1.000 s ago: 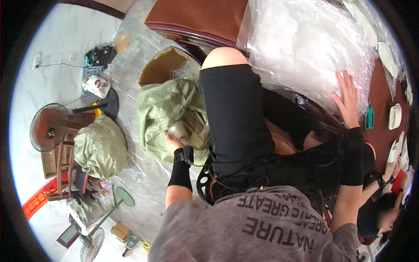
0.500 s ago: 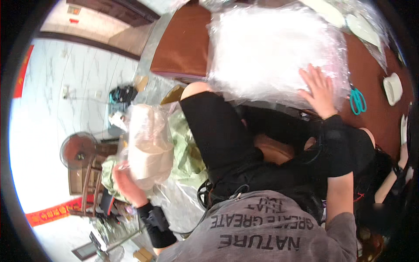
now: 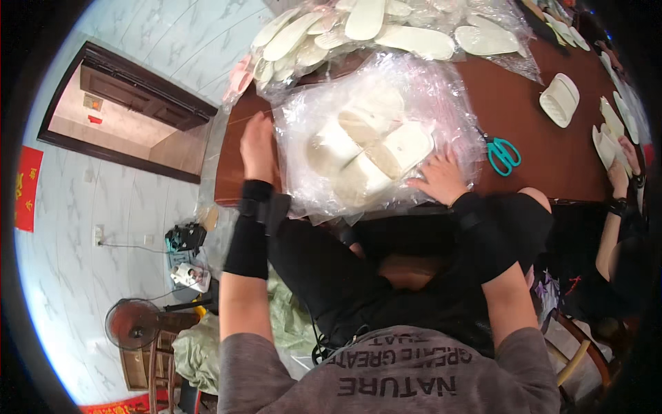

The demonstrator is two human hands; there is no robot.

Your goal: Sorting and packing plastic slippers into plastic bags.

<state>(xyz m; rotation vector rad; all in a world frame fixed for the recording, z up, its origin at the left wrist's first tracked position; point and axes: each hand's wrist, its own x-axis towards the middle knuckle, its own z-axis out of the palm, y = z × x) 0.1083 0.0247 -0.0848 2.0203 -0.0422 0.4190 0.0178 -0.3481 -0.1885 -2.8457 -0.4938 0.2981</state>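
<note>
Teal scissors (image 3: 503,153) just right of the grip on brown table (image 3: 531,117); white slipper (image 3: 560,101) farther right; loose soles (image 3: 414,38) heaped beyond; fan (image 3: 132,323) far lower left.

I wear a grey short-sleeved shirt with dark block lettering across the chest, and black trousers. A black wrist sleeve wraps each forearm just below my bare left hand (image 3: 257,146) and right hand (image 3: 439,181).
</note>
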